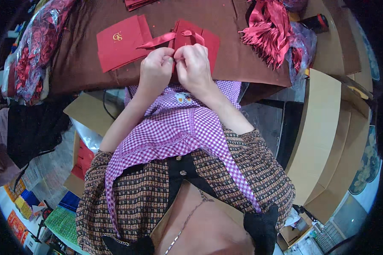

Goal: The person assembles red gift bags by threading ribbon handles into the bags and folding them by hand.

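My left hand (154, 70) and my right hand (195, 70) meet at the near side of the cloth-covered table, both with fingers pinched. A shiny red ribbon (159, 40) runs through them; one end sticks out to the left, and another part curves up beyond my right hand. Beneath my hands lie flat red paper pieces (208, 44), like small bags or folders, partly covered by my fingers. Left of them rests a stack of red paper pieces (119, 44), the top one with a gold emblem. The exact spot where the fingers grip the ribbon is hidden.
A bundle of red ribbons (270, 32) lies at the table's right, by a plastic bag (303, 40) and a dark cylinder (315, 23). Plastic-wrapped red ribbons (36, 55) lie at the left. Cardboard boxes (317, 140) stand to the right; another box (91, 112) sits lower left.
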Motion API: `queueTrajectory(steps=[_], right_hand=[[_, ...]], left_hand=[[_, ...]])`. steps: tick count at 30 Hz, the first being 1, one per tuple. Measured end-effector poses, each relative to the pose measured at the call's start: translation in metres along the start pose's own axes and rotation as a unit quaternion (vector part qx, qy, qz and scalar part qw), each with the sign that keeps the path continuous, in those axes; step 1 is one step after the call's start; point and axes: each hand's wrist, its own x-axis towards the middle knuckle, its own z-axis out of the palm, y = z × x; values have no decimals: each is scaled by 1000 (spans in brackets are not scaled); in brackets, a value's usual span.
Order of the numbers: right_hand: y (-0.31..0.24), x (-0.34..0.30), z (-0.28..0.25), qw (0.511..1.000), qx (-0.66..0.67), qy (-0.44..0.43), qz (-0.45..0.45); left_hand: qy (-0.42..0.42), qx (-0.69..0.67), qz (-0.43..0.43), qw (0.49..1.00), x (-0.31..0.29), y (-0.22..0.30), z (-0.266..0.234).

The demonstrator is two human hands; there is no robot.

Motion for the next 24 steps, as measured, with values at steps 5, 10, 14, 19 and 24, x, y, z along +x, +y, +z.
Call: queueTrajectory(steps=[5, 10, 14, 19, 24], right_hand=[[1, 4, -3, 953, 171, -26, 250], [3, 4, -4, 994, 41, -24, 98], [6, 10, -8, 988, 71, -54, 125], [17, 14, -17, 954, 176, -67, 234], [11, 12, -24, 985, 71, -56, 147]], left_hand=[[13, -28, -18, 999, -4, 8, -2], [11, -43, -20, 999, -1, 7, 1], [3, -61, -25, 998, -1, 5, -2], [-36, -144, -101, 984, 3, 1, -8], [-57, -243, -147, 957, 6, -4, -8]])
